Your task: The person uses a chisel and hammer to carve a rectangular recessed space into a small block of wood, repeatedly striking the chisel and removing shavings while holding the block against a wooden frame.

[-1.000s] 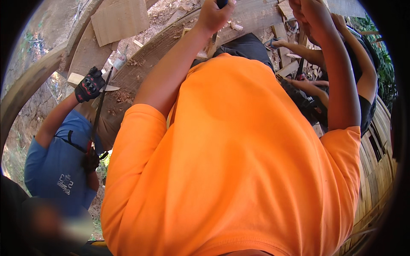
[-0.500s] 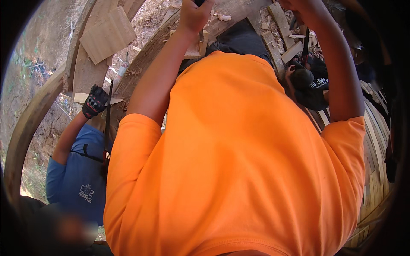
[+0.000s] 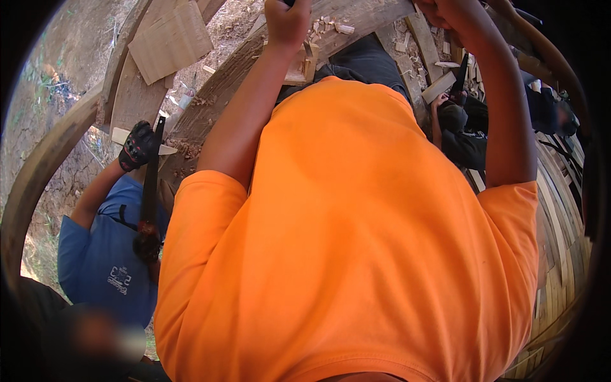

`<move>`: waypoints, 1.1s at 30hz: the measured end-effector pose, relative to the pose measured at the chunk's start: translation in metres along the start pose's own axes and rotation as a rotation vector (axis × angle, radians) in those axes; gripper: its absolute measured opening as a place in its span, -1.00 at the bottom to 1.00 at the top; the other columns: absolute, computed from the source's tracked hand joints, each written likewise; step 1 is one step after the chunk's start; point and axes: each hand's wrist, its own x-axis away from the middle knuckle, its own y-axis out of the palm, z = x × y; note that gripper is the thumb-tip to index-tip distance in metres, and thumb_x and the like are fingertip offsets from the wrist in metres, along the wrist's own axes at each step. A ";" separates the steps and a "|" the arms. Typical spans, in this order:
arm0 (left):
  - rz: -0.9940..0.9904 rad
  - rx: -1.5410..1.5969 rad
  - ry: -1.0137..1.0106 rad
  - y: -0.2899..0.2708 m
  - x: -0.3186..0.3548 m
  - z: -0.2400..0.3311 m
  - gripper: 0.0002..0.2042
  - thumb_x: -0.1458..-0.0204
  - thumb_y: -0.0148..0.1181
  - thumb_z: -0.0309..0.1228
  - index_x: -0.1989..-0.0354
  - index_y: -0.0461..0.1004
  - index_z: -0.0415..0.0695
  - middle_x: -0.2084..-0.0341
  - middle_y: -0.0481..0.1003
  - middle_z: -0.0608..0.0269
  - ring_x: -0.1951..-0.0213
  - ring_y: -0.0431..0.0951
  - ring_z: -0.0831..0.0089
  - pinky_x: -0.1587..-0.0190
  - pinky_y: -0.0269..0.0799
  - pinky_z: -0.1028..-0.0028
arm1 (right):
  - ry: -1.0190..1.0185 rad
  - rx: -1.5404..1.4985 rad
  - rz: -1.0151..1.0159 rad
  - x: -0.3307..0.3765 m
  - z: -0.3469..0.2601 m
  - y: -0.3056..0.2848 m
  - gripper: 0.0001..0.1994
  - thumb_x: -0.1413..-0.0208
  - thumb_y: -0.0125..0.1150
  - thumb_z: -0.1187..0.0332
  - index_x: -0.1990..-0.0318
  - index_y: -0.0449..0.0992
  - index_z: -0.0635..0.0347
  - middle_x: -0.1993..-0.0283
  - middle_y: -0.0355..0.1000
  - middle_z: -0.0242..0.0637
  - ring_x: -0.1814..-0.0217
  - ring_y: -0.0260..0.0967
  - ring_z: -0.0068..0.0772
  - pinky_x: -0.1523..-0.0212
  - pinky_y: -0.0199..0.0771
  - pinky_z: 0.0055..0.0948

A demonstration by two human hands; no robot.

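My left hand (image 3: 289, 24), closed round a dark-handled tool (image 3: 289, 2), is raised near the top edge above a long thick plank (image 3: 356, 27). What kind of tool it is cannot be made out. Beneath that wrist, a small wooden block (image 3: 310, 60) rests by the plank. My right hand (image 3: 444, 13) is partly cut off by the top edge. Its fingers look curled, and whatever they hold is hidden. Wood chips (image 3: 344, 29) lie on the plank between my hands.
At left, a co-worker in a blue shirt (image 3: 105, 248) has a black-gloved hand (image 3: 137, 146) beside an upright saw (image 3: 151, 184). A square board (image 3: 170, 43) lies beyond. Curved timbers (image 3: 48, 165) rise at far left. Another person in black (image 3: 464, 130) works at right, near slatted planking (image 3: 560, 223).
My left hand has shifted slightly, still closed on its tool. The blue-shirted co-worker's saw has turned, showing its blade broader. The view has moved a little.
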 end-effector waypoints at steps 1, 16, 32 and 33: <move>-0.002 0.008 0.016 0.001 -0.001 0.000 -0.74 -0.27 0.25 -0.26 0.42 0.42 -0.12 0.69 0.33 0.50 0.68 0.28 0.68 0.65 0.15 0.54 | 0.013 0.009 -0.015 0.002 0.001 0.002 -0.62 -0.51 -0.06 0.10 -0.25 0.40 0.14 0.53 0.03 -0.62 0.63 -0.11 -0.73 0.65 -0.10 -0.61; -0.036 -0.116 -0.007 0.003 0.013 -0.006 -0.75 -0.25 0.24 -0.30 0.44 0.41 -0.12 0.68 0.31 0.49 0.62 0.27 0.66 0.59 0.16 0.48 | -0.138 0.369 -0.036 -0.010 0.021 0.013 -0.62 -0.50 -0.05 0.09 -0.24 0.40 0.13 0.55 0.04 -0.64 0.64 -0.11 -0.75 0.67 -0.07 -0.60; -0.087 -0.134 0.008 0.009 0.007 -0.005 -0.77 -0.24 0.25 -0.31 0.38 0.43 -0.17 0.66 0.33 0.45 0.62 0.28 0.64 0.59 0.17 0.45 | -0.065 -0.690 0.055 -0.021 0.048 -0.025 -0.64 -0.51 -0.08 0.11 -0.22 0.41 0.13 0.55 0.05 -0.64 0.68 -0.15 -0.77 0.71 -0.11 -0.65; -0.092 -0.117 -0.008 0.010 0.007 -0.005 -0.77 -0.24 0.25 -0.31 0.38 0.43 -0.17 0.66 0.33 0.45 0.62 0.29 0.64 0.59 0.18 0.45 | -0.065 -0.570 0.075 -0.020 0.046 -0.024 -0.64 -0.51 -0.08 0.11 -0.22 0.41 0.13 0.55 0.05 -0.64 0.68 -0.14 -0.77 0.71 -0.11 -0.65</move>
